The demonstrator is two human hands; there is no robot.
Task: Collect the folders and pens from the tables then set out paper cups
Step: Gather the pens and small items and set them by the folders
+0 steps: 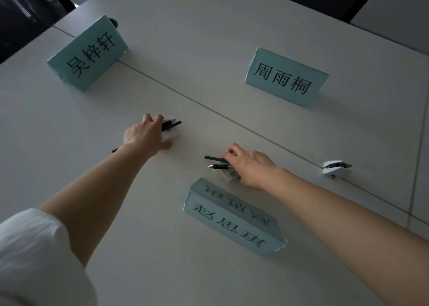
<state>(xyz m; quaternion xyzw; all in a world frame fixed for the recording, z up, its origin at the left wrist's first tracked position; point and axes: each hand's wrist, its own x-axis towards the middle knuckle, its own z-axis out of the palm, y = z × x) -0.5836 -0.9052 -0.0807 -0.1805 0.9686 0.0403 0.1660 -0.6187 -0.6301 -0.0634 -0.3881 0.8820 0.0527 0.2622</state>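
Note:
My left hand (142, 133) grips black pens (172, 125) together with a small white block (170, 135) at the middle of the white table (209, 38); one pen end sticks out behind the wrist. My right hand (250, 166) grips two black pens (218, 163), their tips pointing left, over a small pinkish-white block (228, 174) that lies on the table under the fingers. No folder and no paper cup is in view.
Three light-blue name cards stand around the hands: one far left (87, 55), one far right (286, 78), one near (234, 217) just below my right hand. A white clip-like object (336, 167) lies at the right on the table seam. Dark chairs stand beyond the far edge.

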